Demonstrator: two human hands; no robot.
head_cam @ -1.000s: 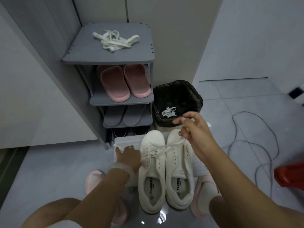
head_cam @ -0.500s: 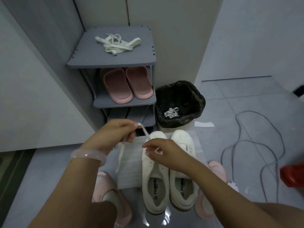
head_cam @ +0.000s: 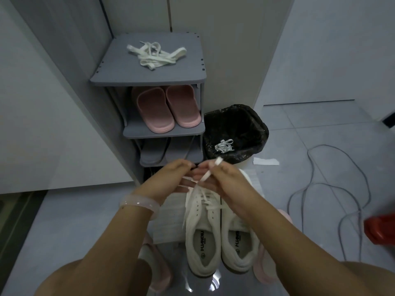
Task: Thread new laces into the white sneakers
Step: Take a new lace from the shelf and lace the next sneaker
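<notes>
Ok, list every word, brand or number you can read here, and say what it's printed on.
"HUANQIU": insole of the left sneaker.
"HUANQIU", as best it reads: insole of the right sneaker.
A smaller line under each logo is too small to read.
The paper slip on the floor shows no readable print.
</notes>
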